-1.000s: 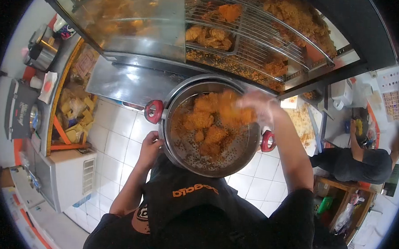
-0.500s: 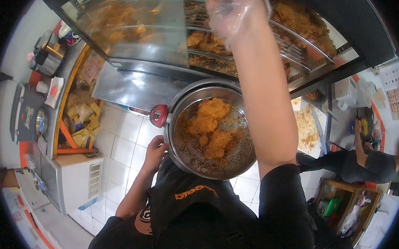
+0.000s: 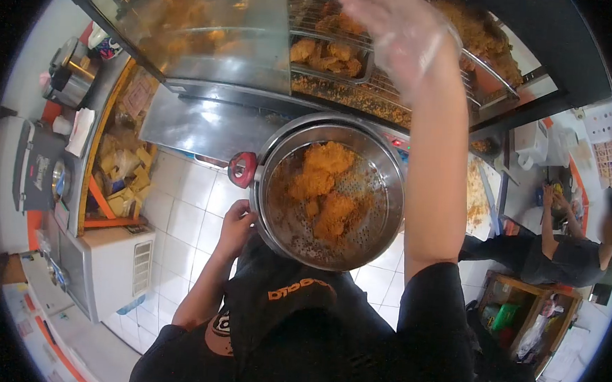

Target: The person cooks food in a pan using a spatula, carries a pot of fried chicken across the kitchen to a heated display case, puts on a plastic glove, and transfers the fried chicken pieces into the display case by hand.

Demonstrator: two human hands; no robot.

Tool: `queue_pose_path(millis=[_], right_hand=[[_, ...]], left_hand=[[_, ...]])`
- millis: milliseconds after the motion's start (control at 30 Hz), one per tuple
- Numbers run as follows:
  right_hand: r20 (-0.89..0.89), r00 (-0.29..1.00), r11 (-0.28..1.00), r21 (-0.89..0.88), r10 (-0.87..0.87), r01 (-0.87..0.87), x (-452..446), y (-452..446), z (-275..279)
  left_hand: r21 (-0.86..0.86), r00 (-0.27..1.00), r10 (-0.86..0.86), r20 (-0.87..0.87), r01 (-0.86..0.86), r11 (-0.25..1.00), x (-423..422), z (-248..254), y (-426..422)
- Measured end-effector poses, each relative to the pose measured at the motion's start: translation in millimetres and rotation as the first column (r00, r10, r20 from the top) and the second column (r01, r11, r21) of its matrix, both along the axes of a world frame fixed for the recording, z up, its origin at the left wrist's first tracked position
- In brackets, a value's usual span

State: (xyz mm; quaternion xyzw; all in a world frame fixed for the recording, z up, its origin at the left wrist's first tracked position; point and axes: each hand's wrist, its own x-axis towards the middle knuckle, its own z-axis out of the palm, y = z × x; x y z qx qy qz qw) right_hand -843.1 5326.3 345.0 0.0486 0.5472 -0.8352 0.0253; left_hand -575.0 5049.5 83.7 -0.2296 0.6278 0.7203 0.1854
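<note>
My right hand (image 3: 407, 41), in a clear plastic glove, is raised over the wire rack (image 3: 475, 61) of the glass display case. Its fingers are stretched out and nothing shows in them. Behind it lie pieces of fried chicken (image 3: 330, 57) on a tray inside the case. My left hand (image 3: 236, 227) is curled against the left side of a round steel pot (image 3: 397, 203); its fingertips are partly hidden. A perforated insert (image 3: 359, 225) inside the pot carries a few crumbed chicken pieces (image 3: 330, 158) and loose crumbs. A red handle (image 3: 243, 169) sticks out at the pot's left.
A steel ledge (image 3: 202, 127) runs below the case's sliding glass (image 3: 210, 41). On the left, a wooden-edged bin (image 3: 122, 160) holds bags and folded boxes, beside a white appliance (image 3: 115, 267). A co-worker (image 3: 569, 257) stands at the right-hand counter.
My right hand has drawn back to the right and down from the rack's top, away from an orange piece. The chicken tray shows more fully. My left hand stays at the pot.
</note>
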Motion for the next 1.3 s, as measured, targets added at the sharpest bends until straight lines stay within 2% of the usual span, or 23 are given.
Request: queue_pose_path(millis=[133,200,300,333,367,400,433,500,533,567,600,700,800,833,933,1000,1067,1100,1133,1167,1200,1233,1300], right_hand=[[-0.006,0.999,0.989,0.14,0.043,-0.042,54.2,0.2,31.6],[0.019,0.996,0.971,0.225,0.082,-0.084,79.6,3.1,46.2],[-0.075,0.957,0.926,0.284,0.28,-0.249,82.1,26.1,-18.7],[0.034,0.947,0.871,0.381,0.321,-0.309,91.4,26.5,-27.7],[0.289,0.915,0.783,0.481,0.282,-0.393,105.0,19.0,-22.7],[0.544,0.795,0.604,0.548,0.27,-0.579,100.1,19.8,-45.0],[0.515,0.783,0.624,0.495,0.349,-0.604,107.6,28.8,-84.0],[0.484,0.792,0.562,0.562,0.372,-0.607,122.1,38.0,-154.6],[0.426,0.803,0.324,0.756,0.418,-0.569,126.0,36.8,-179.0],[0.379,0.794,0.065,0.885,0.475,-0.461,128.9,31.8,-199.7],[0.348,0.77,-0.188,0.937,0.535,-0.293,132.5,25.1,-208.6],[0.084,0.763,-0.058,0.996,0.641,-0.061,154.5,8.8,-218.9],[0.29,0.795,-0.25,0.951,0.532,-0.18,158.4,-21.6,-213.4],[0.173,0.825,-0.159,0.982,0.537,-0.102,159.9,-23.1,-229.0],[0.218,0.816,-0.283,0.957,0.535,-0.07,158.8,-30.5,-214.7],[0.207,0.883,-0.301,0.95,0.421,-0.079,151.7,-37.9,-249.3],[0.15,0.881,-0.265,0.964,0.449,-0.029,151.1,-30.2,-245.5],[0.179,0.897,-0.249,0.965,0.405,-0.081,150.5,-27.6,-242.6],[0.161,0.872,-0.245,0.968,0.463,-0.049,151.6,-23.0,-242.8],[0.022,0.877,-0.145,0.988,0.479,0.055,155.9,-20.0,-237.1],[0.04,0.793,-0.132,0.99,0.608,0.051,154.2,-11.6,-236.4],[0.021,0.847,-0.093,0.995,0.531,0.033,154.0,-11.0,-238.5],[-0.026,0.855,0.028,1.0,0.519,0.013,154.0,-6.8,-263.2]], left_hand=[[0.066,1.0,-0.005,-0.002,0.005,0.998,-0.9,-3.6,-2.2],[0.007,0.999,-0.036,0.01,0.036,0.999,-4.0,-2.0,-2.3],[-0.015,0.999,-0.044,0.027,0.044,0.999,1.4,-7.2,-5.4],[-0.01,0.999,-0.028,0.026,0.029,1.0,-0.5,-0.7,-2.1],[-0.004,1.0,-0.013,0.02,0.013,1.0,-2.2,2.5,0.6],[-0.003,1.0,-0.014,0.022,0.014,1.0,-2.3,0.8,0.7],[-0.002,1.0,-0.016,0.024,0.016,1.0,-1.4,-1.5,-0.7],[-0.008,1.0,-0.016,0.026,0.016,1.0,-1.3,-1.8,-0.8],[-0.014,0.999,-0.014,0.029,0.015,1.0,-1.3,-0.5,-0.5],[-0.019,0.999,-0.012,0.032,0.013,1.0,-1.2,0.0,-0.1],[-0.018,0.999,-0.011,0.032,0.012,1.0,-1.1,-0.3,-0.1],[-0.017,0.999,-0.015,0.032,0.015,1.0,-1.9,-0.9,0.4],[-0.022,1.0,-0.021,0.022,0.021,1.0,-2.1,-1.6,-0.1],[-0.022,1.0,-0.027,0.012,0.028,0.999,-0.9,-4.7,-1.9],[-0.047,1.0,0.004,0.003,-0.004,0.999,1.6,5.2,0.4],[-0.068,1.0,0.001,0.002,-0.001,0.998,4.2,8.1,3.2],[-0.086,0.999,0.047,-0.021,-0.049,0.995,3.5,9.5,9.2],[-0.121,0.997,0.023,-0.071,-0.032,0.992,4.2,15.6,14.0],[-0.118,0.995,-0.053,-0.079,0.044,0.992,6.2,2.0,2.7],[-0.146,0.991,-0.08,-0.109,0.064,0.987,5.5,15.3,9.9],[-0.178,0.981,-0.09,-0.174,0.059,0.982,9.0,-9.3,0.9],[-0.211,0.966,-0.102,-0.238,0.051,0.976,12.8,-33.2,-7.7],[-0.554,0.798,-0.533,-0.28,0.319,0.769,1.4,-66.4,-42.3]])
